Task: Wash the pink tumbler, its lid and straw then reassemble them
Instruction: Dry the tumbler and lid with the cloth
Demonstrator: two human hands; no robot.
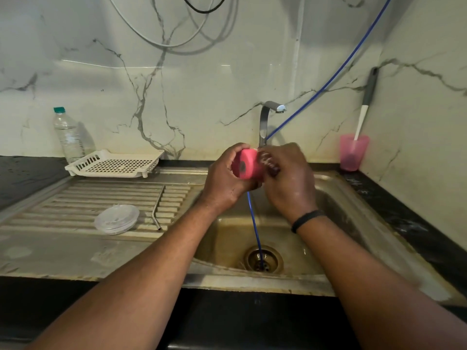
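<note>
Overhead, cables (177, 34) loop across veined marble wall (227, 72)

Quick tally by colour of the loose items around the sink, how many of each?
Pink: 2, pink tumbler, translucent pink plastic cup
Clear: 2, clear round lid, clear plastic bottle
Steel: 1, bent metal straw
White: 1, white perforated tray
Total: 6

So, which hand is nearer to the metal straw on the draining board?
Left. The left hand grips the pink tumbler over the sink's left edge, closer to the metal straw. The right hand is farther right, over the basin.
</note>
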